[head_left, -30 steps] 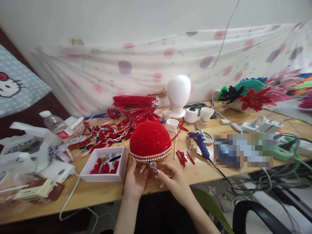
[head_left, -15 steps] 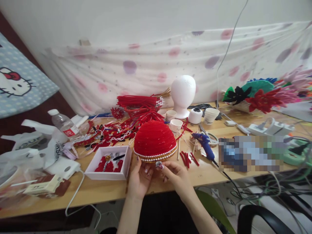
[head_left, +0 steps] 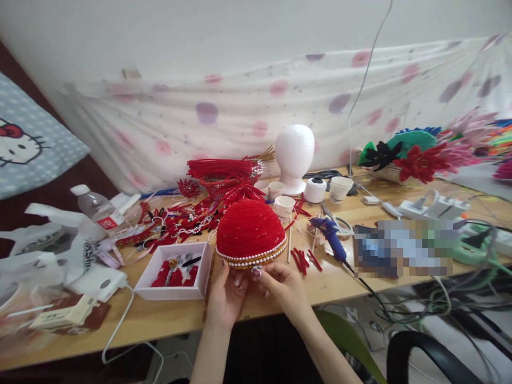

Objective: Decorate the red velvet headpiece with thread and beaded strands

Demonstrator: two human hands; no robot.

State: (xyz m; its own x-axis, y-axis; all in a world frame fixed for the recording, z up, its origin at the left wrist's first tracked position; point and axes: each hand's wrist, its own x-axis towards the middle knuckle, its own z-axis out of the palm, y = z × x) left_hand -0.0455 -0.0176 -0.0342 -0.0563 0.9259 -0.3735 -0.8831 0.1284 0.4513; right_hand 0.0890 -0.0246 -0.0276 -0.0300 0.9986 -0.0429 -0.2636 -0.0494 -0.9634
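I'm watching the person's 2 hands working at the near edge of the table (head_left: 328,285), with the red cap (head_left: 251,226) sitting just beyond the fingertips, dome up, its rim running across from left to right. What matters here is the gem (head_left: 258,268): it is lying at the near side of the rim, just right of the middle and below the beads (head_left: 251,260), so the right hand (head_left: 286,290) is the nearer 1. The right thumb and a finger seem to be pinching the gem, though they are hiding most of it; I can't tell which way its long axis is pointing, or whether it is touching the rim. The left hand (head_left: 227,298) is gripping the rim's near left part, its thumb pressing up against the edge while the other fingers are curling underneath, their tips reaching toward the gem but appearing to stop short of it. From both hands, the cap is lying forward, away from the body. The box (head_left: 170,293) is standing beside it on the left, and the glue gun (head_left: 331,234) is resting well apart on the right.
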